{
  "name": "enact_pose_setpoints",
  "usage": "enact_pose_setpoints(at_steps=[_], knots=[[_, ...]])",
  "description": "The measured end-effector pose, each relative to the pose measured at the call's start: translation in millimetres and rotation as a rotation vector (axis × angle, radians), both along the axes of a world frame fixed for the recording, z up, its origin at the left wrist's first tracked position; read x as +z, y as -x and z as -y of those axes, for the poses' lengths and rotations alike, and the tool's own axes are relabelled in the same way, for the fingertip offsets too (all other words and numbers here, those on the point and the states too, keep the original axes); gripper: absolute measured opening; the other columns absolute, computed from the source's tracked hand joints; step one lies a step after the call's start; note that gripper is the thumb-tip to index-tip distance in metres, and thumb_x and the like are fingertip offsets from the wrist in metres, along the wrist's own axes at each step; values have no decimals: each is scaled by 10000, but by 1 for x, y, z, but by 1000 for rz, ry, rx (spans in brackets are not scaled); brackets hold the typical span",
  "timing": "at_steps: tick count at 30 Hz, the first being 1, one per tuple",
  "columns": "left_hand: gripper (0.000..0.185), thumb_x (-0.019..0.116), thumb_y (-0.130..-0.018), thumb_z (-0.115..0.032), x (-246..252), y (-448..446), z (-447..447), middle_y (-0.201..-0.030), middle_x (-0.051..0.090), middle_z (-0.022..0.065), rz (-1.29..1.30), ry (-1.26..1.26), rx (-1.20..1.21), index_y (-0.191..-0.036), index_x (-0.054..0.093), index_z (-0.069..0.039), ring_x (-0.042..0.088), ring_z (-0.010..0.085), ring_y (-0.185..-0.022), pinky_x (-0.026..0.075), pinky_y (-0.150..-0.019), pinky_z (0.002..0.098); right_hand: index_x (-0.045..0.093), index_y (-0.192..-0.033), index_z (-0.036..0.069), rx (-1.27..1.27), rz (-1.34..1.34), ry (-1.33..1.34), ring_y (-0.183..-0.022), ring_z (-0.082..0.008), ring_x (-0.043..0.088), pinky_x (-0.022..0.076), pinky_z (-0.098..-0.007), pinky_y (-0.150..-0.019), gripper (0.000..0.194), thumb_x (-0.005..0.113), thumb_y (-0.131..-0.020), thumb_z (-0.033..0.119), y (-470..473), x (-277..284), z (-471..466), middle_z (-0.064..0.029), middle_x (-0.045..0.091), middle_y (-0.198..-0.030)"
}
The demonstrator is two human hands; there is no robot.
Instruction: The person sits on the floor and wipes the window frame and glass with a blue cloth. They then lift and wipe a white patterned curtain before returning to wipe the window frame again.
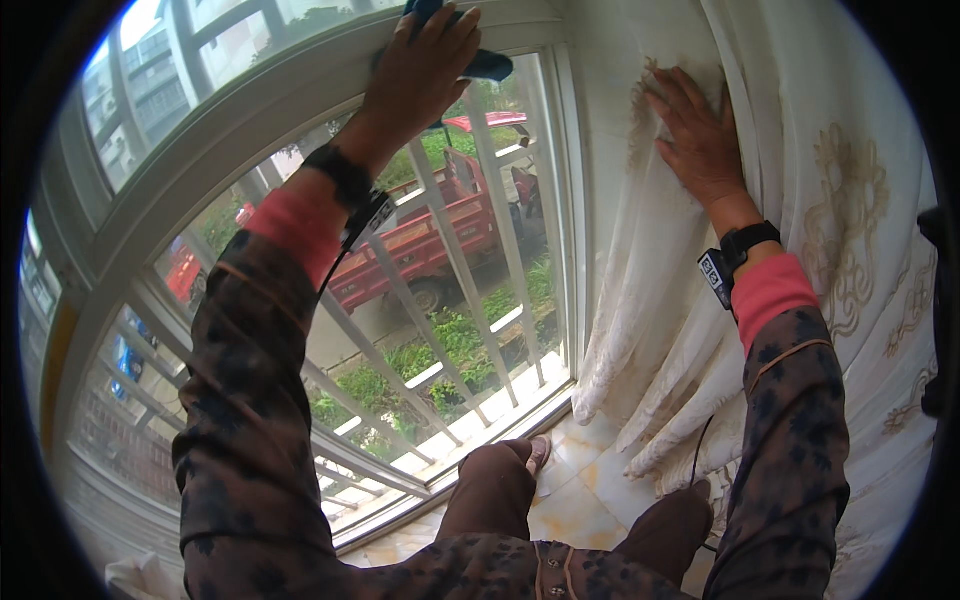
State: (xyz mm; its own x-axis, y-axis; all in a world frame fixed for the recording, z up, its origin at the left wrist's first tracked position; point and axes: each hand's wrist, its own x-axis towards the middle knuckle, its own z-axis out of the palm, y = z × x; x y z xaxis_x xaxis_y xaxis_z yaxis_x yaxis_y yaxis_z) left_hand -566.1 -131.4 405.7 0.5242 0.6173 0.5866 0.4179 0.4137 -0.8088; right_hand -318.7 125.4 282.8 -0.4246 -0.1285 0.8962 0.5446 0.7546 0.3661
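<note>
My left hand (427, 71) is raised at the top of the window, its palm on a dark teal cloth (491, 66) that lies against the white window frame (517, 31). Part of the cloth is hidden beneath the hand. Further right, my right hand (694, 135) rests with spread fingers on a sheer white curtain (630, 225), pressing it towards the wall. Embroidered flowers run along the curtain's right part. Below the left arm, the window pane (390, 300) shows white bars outside.
A cable (701, 446) hangs by the curtain's hem near the marble-look floor tiles (577, 487). The window's bottom track (555, 396) borders the floor. Outside stand a red cargo tricycle (469, 202) and green plants (457, 337).
</note>
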Motion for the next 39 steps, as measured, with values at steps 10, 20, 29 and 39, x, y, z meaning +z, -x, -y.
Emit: enact_pose_setpoints(at_steps=[10, 20, 29, 39], knots=[[777, 727, -750, -83, -58, 41, 283, -1580, 349, 7, 211, -254, 430, -1462, 457, -236, 323, 225, -1459, 225, -1160, 510, 668, -1105, 123, -19, 351, 282, -1473, -243, 281, 246, -557, -1168, 424, 708, -701, -1, -36, -94, 48, -43, 398, -1538], [628, 712, -754, -100, -131, 33, 355, -1499, 420, 96, 384, -342, 518, -1352, 519, -123, 404, 271, -1376, 284, -1115, 516, 664, -1163, 132, -359, 495, 639, -1431, -352, 319, 252, -542, -1164, 451, 747, -726, 58, -206, -220, 100, -98, 374, -1541], [721, 681, -774, -77, -187, 53, 267, -1589, 299, 161, 519, -340, 130, -1452, 448, -151, 301, 366, -1462, 338, -1105, 533, 654, -1180, 115, -118, 500, 1149, -1353, -419, 404, 326, -549, -1100, 496, 762, -696, 103, -276, -372, 203, -184, 421, -1487], [482, 680, -827, -107, -248, 22, 129, -1549, 403, 90, 344, 120, -71, -1291, 579, -185, 326, 223, -1466, 137, -1229, 456, 734, -894, 150, -92, 573, 987, -1132, -258, 574, 357, -485, -1054, 132, 672, -781, 178, -291, -428, 238, 0, 696, -1059]])
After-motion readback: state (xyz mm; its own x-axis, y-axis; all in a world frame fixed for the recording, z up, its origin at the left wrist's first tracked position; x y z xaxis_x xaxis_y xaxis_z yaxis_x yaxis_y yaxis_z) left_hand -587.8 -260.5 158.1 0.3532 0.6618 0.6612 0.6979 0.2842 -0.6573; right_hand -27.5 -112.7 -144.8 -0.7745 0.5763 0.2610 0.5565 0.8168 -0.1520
